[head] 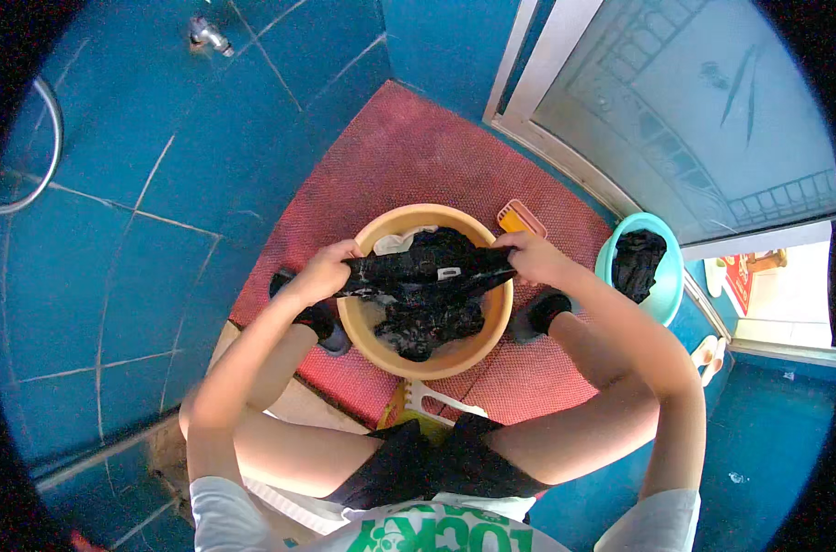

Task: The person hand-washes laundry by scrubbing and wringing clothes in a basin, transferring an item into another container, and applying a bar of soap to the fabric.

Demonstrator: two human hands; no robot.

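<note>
My left hand (327,272) and my right hand (534,259) each grip one end of a black garment (425,272), stretched taut over a yellow-orange basin (497,324). A small pale label shows on the cloth, with whitish suds along its surface. Beneath it, a wet dark cloth (425,328) lies in the basin in some water; whether it is part of the same garment I cannot tell. A white cloth (404,239) rests against the basin's far inner side. Just beyond my right hand is a pink soap dish (534,219) with a yellow-orange bar (513,222).
A turquoise basin (673,290) holding dark clothing stands at right, near a framed glass door (666,117). Red textured matting (445,152) covers the floor. A plastic stool (435,403) is below me. A tap (211,38) juts from the blue tiled wall; pale slippers (709,359) lie far right.
</note>
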